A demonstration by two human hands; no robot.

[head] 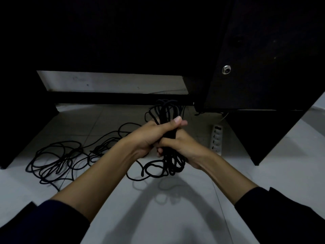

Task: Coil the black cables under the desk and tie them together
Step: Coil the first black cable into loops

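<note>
Black cable bundle (pixel 169 120): one, gripped mid-length by my left hand (pixel 151 134) and right hand (pixel 177 145); one loose tangle (pixel 58 161) lies on the floor (pixel 175 217), one power strip (pixel 216 139) nearby.

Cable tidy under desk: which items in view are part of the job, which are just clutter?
Job:
- coiled bundle, gripped by left hand and right hand
- loose cable on the floor

Not involved:
- power strip
- desk panel
</note>
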